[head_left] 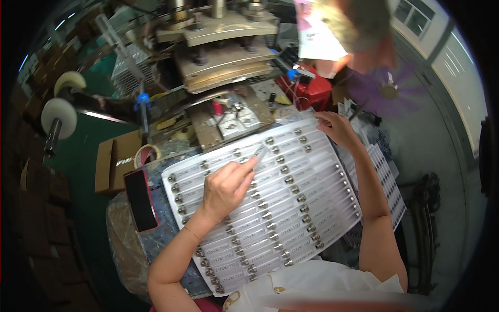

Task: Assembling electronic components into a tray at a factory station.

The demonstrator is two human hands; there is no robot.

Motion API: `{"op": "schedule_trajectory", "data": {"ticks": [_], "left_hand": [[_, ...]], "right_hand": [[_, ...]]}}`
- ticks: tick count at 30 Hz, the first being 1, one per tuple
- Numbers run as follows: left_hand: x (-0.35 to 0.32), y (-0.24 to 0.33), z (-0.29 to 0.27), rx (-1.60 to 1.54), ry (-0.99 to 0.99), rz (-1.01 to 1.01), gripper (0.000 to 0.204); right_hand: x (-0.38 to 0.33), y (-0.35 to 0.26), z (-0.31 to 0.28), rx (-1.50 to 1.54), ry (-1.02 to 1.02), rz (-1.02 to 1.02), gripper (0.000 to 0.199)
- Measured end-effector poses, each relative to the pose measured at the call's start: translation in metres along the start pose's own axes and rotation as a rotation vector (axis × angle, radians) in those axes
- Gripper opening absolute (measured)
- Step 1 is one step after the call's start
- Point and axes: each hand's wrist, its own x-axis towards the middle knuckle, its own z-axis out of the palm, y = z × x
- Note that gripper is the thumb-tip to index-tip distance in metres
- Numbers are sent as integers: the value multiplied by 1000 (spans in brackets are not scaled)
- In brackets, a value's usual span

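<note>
A large clear blister sheet [312, 171] with rows of small metal-capped parts and white labels lies tilted across my lap and the work surface. My left hand [228, 184] rests on the sheet near its middle, fingers pinched around a small clear labelled strip [260, 152]. My right hand [335, 127] grips the sheet's far right corner, thumb and fingers closed on its edge. Several metal caps [285, 169] line up in columns down the sheet.
A metal press machine [223, 47] stands just beyond the sheet. A black phone in a red case [140, 200] lies at the left, beside a tape roll [148, 153] and a cardboard box [112, 164]. More blister sheets [387, 177] are stacked at the right. A red box [312, 91] sits behind.
</note>
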Motion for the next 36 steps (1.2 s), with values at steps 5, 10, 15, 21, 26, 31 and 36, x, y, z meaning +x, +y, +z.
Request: {"op": "schedule_trajectory", "data": {"ticks": [5,10,15,21,26,31,36], "left_hand": [[30,13,64,-141,-39,-66,28],[54,35,141,-69,-129,-18,25],[63,46,155,203,-209,-13,28],[33,21,81,166,-132,180,34],[47,-19,15,487,-69,174,33],[92,-57,19,824,25,239,33],[95,-68,17,925,3,308,23]], "right_hand": [[-81,16,-19,-115,-174,-139,25],[-117,21,-6,-156,-83,-241,32],[-121,8,-22,-179,-192,-168,34],[-125,13,-30,173,78,-64,31],[-90,10,-20,445,91,100,31],[-21,-38,11,693,270,-8,29],[33,-104,39,454,318,-138,29]]}}
